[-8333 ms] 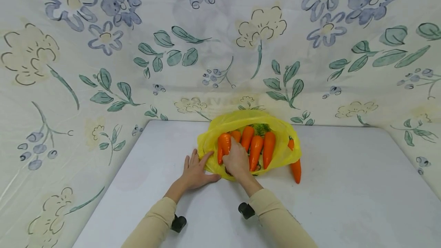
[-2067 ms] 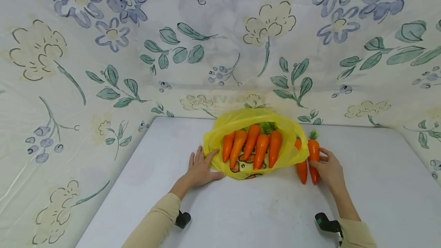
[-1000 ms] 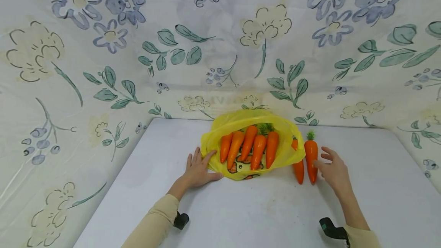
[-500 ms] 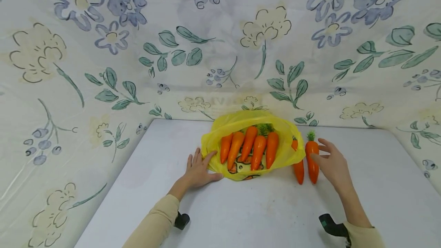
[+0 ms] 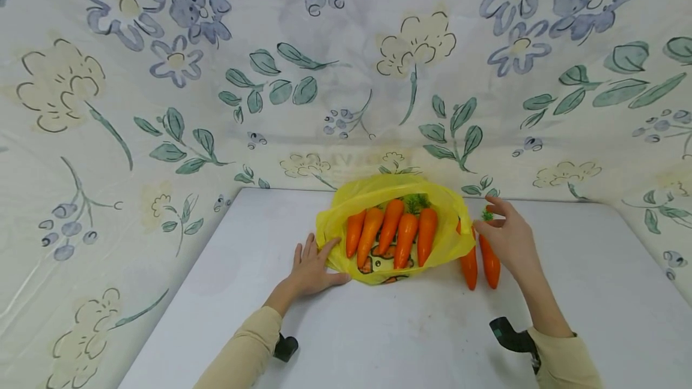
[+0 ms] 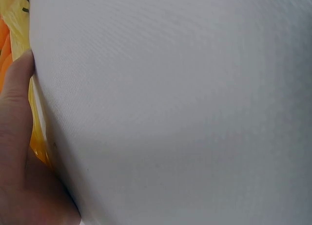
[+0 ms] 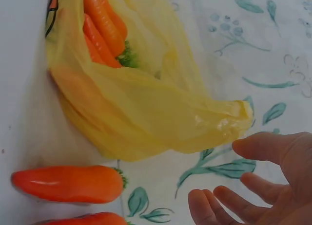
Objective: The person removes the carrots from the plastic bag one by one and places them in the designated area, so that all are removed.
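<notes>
A yellow plastic bag (image 5: 373, 188) lies with its mouth facing me. Several smooth orange carrots (image 5: 406, 239) with green tops sit inside. My left hand (image 5: 310, 272) rests with spread fingers at the bag's left edge, thumb and index finger against the plastic; in the left wrist view, mostly the thumb (image 6: 17, 93) shows. To the right of the bag lie two carrots, one (image 5: 469, 269) partly behind the bag's edge and another (image 5: 491, 266) beside it. Over their upper ends hovers my right hand (image 5: 510, 242), holding nothing, fingers loosely bent, thumb tip close to the bag's right corner (image 7: 239, 115).
The white table (image 5: 411, 335) ends at the back against a flower-printed sheet (image 5: 346, 77), which also rises on both sides. A black wrist camera (image 5: 510, 335) sits under the right forearm, another (image 5: 285, 347) under the left.
Earlier my right hand reached among the carrots in the bag, then laid one down on the right. It has since let go and moved up and left toward the bag's corner. Left hand stays.
</notes>
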Demonstrator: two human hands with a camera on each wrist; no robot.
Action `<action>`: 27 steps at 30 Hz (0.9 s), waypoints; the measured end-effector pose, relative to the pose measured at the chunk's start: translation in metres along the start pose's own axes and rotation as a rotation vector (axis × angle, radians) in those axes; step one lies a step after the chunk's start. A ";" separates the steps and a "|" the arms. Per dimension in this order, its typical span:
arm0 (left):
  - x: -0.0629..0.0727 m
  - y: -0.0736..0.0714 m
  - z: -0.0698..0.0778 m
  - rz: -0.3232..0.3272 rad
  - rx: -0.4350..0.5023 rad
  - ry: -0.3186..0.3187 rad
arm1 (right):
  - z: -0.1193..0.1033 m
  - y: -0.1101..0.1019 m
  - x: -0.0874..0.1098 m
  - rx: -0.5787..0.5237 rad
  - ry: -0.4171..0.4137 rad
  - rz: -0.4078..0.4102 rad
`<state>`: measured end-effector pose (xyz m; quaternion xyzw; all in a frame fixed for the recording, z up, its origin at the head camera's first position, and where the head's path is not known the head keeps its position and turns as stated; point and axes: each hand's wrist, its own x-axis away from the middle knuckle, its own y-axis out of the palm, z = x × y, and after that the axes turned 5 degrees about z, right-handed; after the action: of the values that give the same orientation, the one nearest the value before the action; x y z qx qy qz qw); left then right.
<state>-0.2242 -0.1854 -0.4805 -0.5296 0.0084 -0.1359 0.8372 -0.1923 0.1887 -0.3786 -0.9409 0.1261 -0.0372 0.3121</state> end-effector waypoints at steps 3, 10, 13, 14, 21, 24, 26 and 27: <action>-0.001 0.001 -0.002 0.005 0.003 0.005 | -0.008 -0.001 0.000 -0.006 -0.018 0.027; -0.002 0.003 -0.003 0.005 0.011 0.008 | -0.023 -0.003 0.003 -0.034 -0.078 0.081; -0.001 0.001 -0.001 -0.002 -0.001 0.003 | -0.028 -0.002 0.005 -0.054 -0.113 0.098; 0.000 0.001 -0.001 0.000 0.001 0.006 | -0.030 -0.001 0.005 -0.059 -0.121 0.100; 0.001 0.000 0.001 -0.001 0.003 0.008 | -0.044 0.001 0.006 -0.101 -0.142 0.095; 0.001 0.000 0.001 -0.007 -0.002 0.002 | -0.049 0.002 0.007 -0.130 -0.173 0.090; 0.001 0.000 0.001 -0.009 -0.006 0.001 | -0.053 0.004 0.007 -0.150 -0.193 0.082; 0.001 0.000 0.001 -0.009 -0.007 0.000 | -0.055 0.005 0.007 -0.156 -0.200 0.079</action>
<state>-0.2233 -0.1849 -0.4796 -0.5327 0.0063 -0.1397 0.8347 -0.1944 0.1518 -0.3376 -0.9557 0.1336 0.0788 0.2500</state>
